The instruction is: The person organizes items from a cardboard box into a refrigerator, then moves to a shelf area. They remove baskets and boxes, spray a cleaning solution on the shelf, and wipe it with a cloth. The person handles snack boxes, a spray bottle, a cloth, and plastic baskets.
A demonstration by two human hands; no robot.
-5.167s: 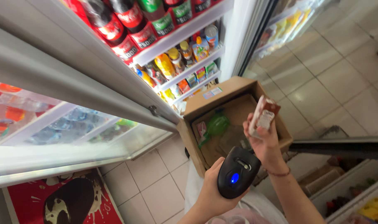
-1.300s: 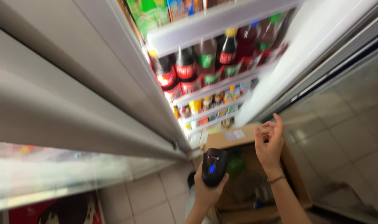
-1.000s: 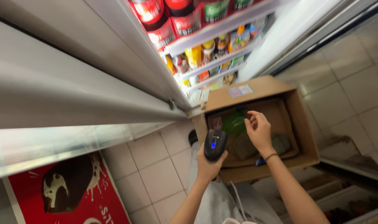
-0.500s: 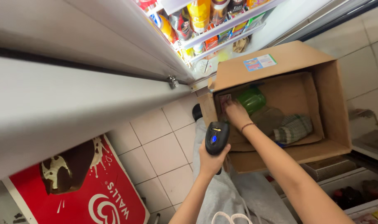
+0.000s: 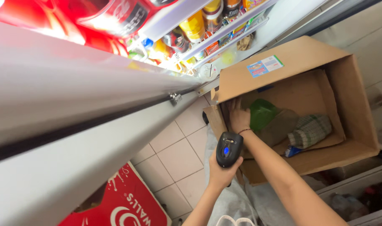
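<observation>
Scanner [image 5: 229,149], black with a blue light, is sitting upright in the left hand [image 5: 221,173], whose grip is clenched round its handle; it looks light, stiff and smooth, best held by that handle. Right hand [image 5: 239,117] is reaching into the cardboard box [image 5: 358,121] on the floor, fingers spread against its inner corner beside a green packet [image 5: 262,114], grasping nothing visible.

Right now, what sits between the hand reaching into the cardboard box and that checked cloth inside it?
In the head view, a green packet and a brown bag lie between the right hand and the checked cloth.
</observation>
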